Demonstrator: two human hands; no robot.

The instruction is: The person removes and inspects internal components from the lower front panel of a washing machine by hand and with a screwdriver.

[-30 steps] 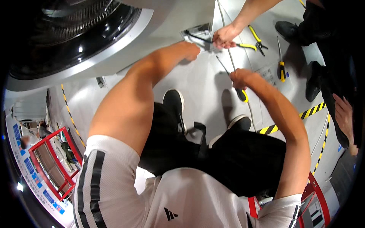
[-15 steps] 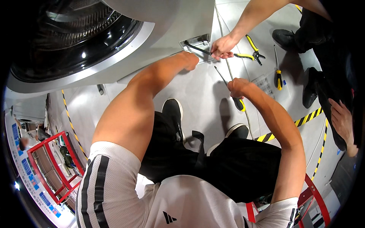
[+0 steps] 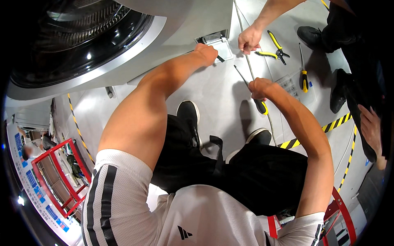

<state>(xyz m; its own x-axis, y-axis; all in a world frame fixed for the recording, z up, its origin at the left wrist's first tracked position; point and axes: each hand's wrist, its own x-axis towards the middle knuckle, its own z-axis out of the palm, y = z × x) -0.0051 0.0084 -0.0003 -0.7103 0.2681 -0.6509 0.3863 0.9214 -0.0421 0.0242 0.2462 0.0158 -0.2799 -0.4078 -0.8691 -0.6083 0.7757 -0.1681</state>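
While the left hand (image 3: 206, 54) seems closed around a slim black tube (image 3: 221, 59), whose dark end juts out beside it at the open rectangular hatch (image 3: 212, 38) low on the pale grey front-loading machine (image 3: 197, 24), the right hand (image 3: 259, 87) clasps a long-shafted screwdriver with a black-and-yellow handle (image 3: 260, 106), its tip pointing toward the hatch but apart from it. A co-worker's hand (image 3: 249, 39), fingers curled, is near the pale lowered flap (image 3: 227, 48); I cannot tell whether it holds anything. The step in hand looks like handling the tube; the next move probably calls for a firm left grip, with the screwdriver tip clear of that co-worker.
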